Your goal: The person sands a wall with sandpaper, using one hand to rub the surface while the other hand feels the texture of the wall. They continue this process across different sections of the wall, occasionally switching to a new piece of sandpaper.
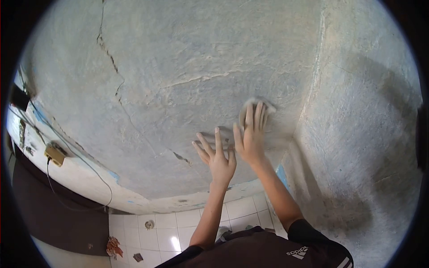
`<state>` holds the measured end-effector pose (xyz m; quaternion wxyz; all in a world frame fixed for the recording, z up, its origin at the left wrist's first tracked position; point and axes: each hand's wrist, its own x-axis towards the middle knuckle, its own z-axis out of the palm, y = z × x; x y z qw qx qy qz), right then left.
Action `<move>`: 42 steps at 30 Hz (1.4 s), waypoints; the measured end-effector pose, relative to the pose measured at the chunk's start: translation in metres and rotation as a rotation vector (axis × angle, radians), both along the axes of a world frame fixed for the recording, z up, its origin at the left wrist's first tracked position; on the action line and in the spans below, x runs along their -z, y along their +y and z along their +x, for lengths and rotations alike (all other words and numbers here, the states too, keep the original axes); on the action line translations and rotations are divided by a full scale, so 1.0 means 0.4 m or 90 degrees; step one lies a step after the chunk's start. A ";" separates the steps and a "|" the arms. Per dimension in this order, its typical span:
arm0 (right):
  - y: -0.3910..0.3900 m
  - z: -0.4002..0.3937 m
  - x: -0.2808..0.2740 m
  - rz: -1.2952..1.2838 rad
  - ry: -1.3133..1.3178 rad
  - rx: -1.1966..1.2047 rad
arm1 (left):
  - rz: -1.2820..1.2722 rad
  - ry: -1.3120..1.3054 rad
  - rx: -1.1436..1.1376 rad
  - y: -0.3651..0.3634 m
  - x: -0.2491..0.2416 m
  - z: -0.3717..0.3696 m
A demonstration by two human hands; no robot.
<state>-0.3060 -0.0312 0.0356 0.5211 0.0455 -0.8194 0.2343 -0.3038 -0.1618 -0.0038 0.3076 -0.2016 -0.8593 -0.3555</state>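
Observation:
My right hand (253, 142) presses a whitish, thin-looking pad (271, 107) against the rough grey wall (178, 111), near the inner corner. Its fingers lie over the pad, hiding most of it; the pale edges stick out past the fingertips. Lower and to the left, my left hand (220, 163) is open, with fingers spread at the wall and nothing held. The thumbs of both hands are close together. A small chipped hole (181, 157) in the plaster lies left of my left hand.
A long crack (111, 62) runs down the wall at the left. Cables hang by a yellowish socket box (55, 154) at the lower left. A second wall (357, 134) meets this one on the right. White floor tiles (187, 219) below hold a drain (149, 224) and dry leaves (114, 247).

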 end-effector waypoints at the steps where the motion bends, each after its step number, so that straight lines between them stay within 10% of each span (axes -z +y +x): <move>1: 0.010 -0.003 -0.038 0.015 0.010 -0.011 | -0.041 -0.030 -0.034 -0.003 -0.003 0.008; 10: -0.094 -0.002 0.125 0.097 -0.095 -0.037 | 0.070 0.005 -0.087 -0.069 -0.011 -0.032; 17: -0.138 -0.038 -0.068 0.068 -0.032 -0.059 | 0.055 0.024 -0.097 -0.170 -0.072 -0.033; 23: -0.274 -0.038 0.121 0.103 -0.097 -0.090 | 0.100 0.069 -0.095 -0.267 -0.079 -0.059; 31: -0.360 -0.091 -0.089 0.080 0.019 -0.043 | 0.144 0.031 -0.066 -0.448 -0.124 -0.089; 42: -0.687 -0.155 0.040 0.062 0.003 -0.030 | 0.100 0.078 -0.063 -0.724 -0.141 -0.154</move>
